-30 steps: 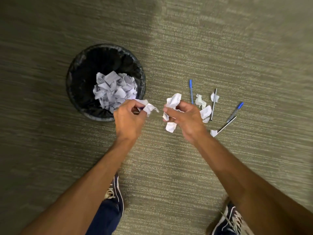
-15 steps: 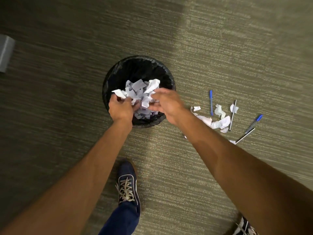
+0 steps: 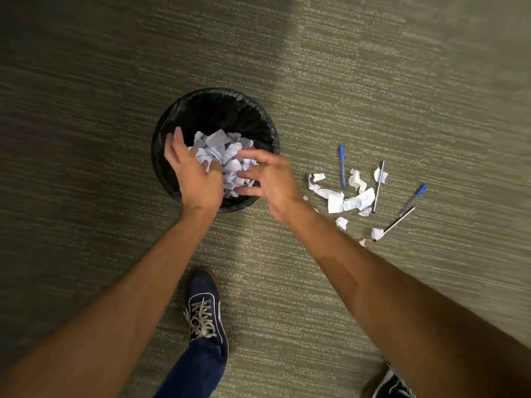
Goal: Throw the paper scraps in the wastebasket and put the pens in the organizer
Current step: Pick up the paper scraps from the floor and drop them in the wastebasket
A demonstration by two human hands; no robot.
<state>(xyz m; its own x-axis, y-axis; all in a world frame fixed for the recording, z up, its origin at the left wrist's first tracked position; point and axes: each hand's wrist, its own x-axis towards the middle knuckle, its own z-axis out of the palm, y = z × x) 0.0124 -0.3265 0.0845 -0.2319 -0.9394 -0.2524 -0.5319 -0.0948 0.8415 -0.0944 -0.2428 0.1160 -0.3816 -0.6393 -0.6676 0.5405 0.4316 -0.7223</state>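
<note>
No readable text, labels or numbers.

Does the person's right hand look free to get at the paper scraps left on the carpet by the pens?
Probably yes. The right hand is open and empty above the wastebasket, and the paper scraps lie on bare carpet just to its right. Nothing lies between them. The pens rest among the scraps but do not cover them.

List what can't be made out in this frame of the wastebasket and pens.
- Organizer: not in the head view at all.
- Right hand: motion-blurred; fingers look spread, a small scrap can't be ruled out.
- Wastebasket: near rim hidden by the left hand.
- Writing on the floor scraps: too small.
- Pen tip: hidden under a scrap.
</note>
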